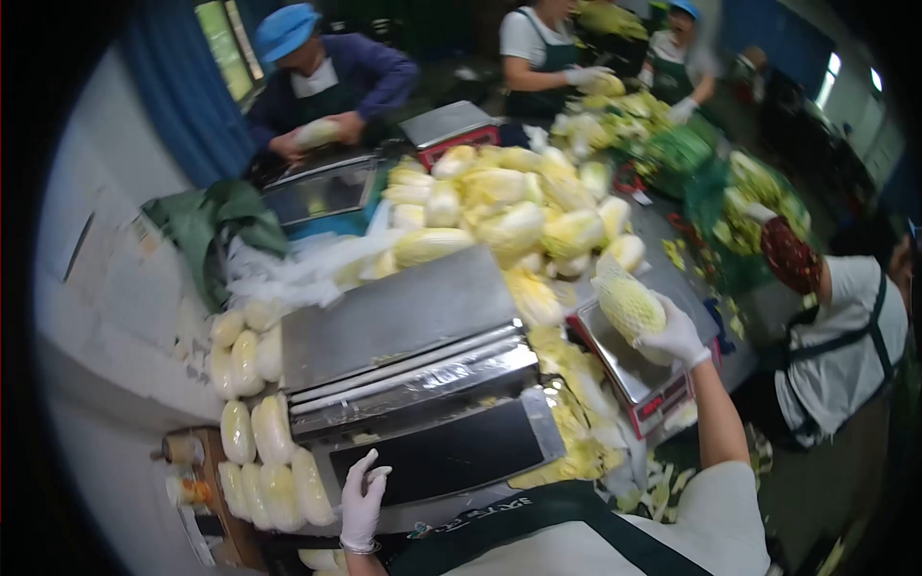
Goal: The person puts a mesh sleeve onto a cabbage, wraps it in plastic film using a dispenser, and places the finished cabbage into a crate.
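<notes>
My right hand (675, 331), in a white glove, is closed round the lower end of a cabbage in a white foam net (626, 300). That cabbage is over the steel plate of a red-framed scale (653, 408). Gloved in white too, my left hand (364, 494) has its fingers apart and holds nothing. It is by the front left corner of the wrapping machine's black plate (442, 451). Several wrapped cabbages (272, 429) lie to the left of the machine (403, 317).
Loose cabbages (499, 202) are heaped behind the machine. Yellow leaves (576, 432) lie between machine and scale. A second scale (447, 125) stands at the back. Co-workers (331, 72) are behind the table, and another person (836, 336) is at the right.
</notes>
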A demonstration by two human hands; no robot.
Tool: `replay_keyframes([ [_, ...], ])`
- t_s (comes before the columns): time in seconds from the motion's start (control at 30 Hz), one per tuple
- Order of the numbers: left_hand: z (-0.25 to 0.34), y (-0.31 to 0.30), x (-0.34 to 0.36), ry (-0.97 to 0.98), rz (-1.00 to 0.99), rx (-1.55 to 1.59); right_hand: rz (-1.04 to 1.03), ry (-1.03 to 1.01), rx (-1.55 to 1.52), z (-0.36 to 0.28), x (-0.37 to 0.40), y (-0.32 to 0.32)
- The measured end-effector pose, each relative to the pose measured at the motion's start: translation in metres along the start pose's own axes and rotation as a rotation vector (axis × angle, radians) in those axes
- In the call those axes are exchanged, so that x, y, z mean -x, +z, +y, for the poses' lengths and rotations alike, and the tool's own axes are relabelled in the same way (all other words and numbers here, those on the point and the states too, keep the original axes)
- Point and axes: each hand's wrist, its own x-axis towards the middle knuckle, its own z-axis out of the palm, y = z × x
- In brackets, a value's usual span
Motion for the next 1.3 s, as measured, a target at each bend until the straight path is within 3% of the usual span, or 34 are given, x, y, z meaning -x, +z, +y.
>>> replay_keyframes([
  [0.03, -0.005, -0.006, -0.001, -0.003, 0.014, 0.014, -0.023, -0.045, -0.141, -0.026, -0.008, 0.004],
  [0.1, -0.006, -0.015, -0.007, 0.006, 0.017, 0.058, -0.043, -0.299, -0.042, -0.102, -0.023, 0.019],
  [0.2, 0.015, -0.024, -0.029, 0.177, 0.024, -0.029, -0.084, -0.668, 0.099, -0.199, -0.052, 0.071],
  [0.33, 0.025, -0.04, -0.077, 0.325, 0.07, -0.189, -0.281, -0.884, 0.306, -0.286, -0.085, 0.146],
  [0.43, 0.032, -0.051, -0.104, 0.457, 0.075, -0.358, -0.433, -0.946, 0.459, -0.304, -0.093, 0.194],
  [0.47, 0.029, -0.058, -0.114, 0.544, 0.072, -0.46, -0.351, -0.979, 0.351, -0.303, -0.099, 0.197],
  [0.53, 0.04, -0.072, -0.118, 0.478, -0.004, -0.554, -0.208, -1.024, 0.139, -0.287, -0.104, 0.185],
  [0.6, 0.036, -0.09, -0.127, 0.519, -0.062, -0.742, -0.15, -1.002, 0.23, -0.266, -0.099, 0.148],
  [0.67, 0.051, -0.106, -0.136, 0.794, -0.22, -1.222, -0.261, -0.944, 0.401, -0.246, -0.087, 0.116],
  [0.77, 0.05, -0.107, -0.161, 0.95, -0.457, -1.399, -0.42, -0.995, 0.885, -0.215, -0.067, 0.1],
  [0.83, 0.034, -0.102, -0.175, 1.098, -0.522, -1.436, -0.481, -1.059, 0.916, -0.204, -0.061, 0.106],
  [0.93, 0.013, -0.089, -0.187, 0.982, -0.582, -1.405, -0.496, -1.138, 0.801, -0.172, -0.058, 0.134],
  [1.0, -0.002, -0.074, -0.18, 0.89, -0.49, -1.227, -0.506, -0.857, 0.626, -0.166, -0.046, 0.141],
  [1.07, 0.023, -0.071, -0.151, 0.486, -0.357, -0.724, -0.297, -0.659, 0.015, -0.182, -0.03, 0.131],
  [1.1, 0.044, -0.074, -0.138, 0.258, -0.332, -0.363, -0.374, -0.411, -0.145, -0.197, -0.026, 0.113],
  [1.13, 0.049, -0.076, -0.135, 0.308, -0.198, -0.156, -0.292, -0.387, -0.352, -0.21, -0.027, 0.1],
  [1.2, 0.061, -0.083, -0.148, 0.446, 0.115, -0.08, -0.193, -0.468, -0.47, -0.218, -0.053, 0.089],
  [1.23, 0.077, -0.085, -0.154, 0.373, 0.045, -0.191, -0.161, -0.557, -0.348, -0.224, -0.067, 0.095],
  [1.3, 0.061, -0.067, -0.186, 0.581, 0.073, -0.56, -0.074, -0.745, -0.097, -0.236, -0.099, 0.128],
])
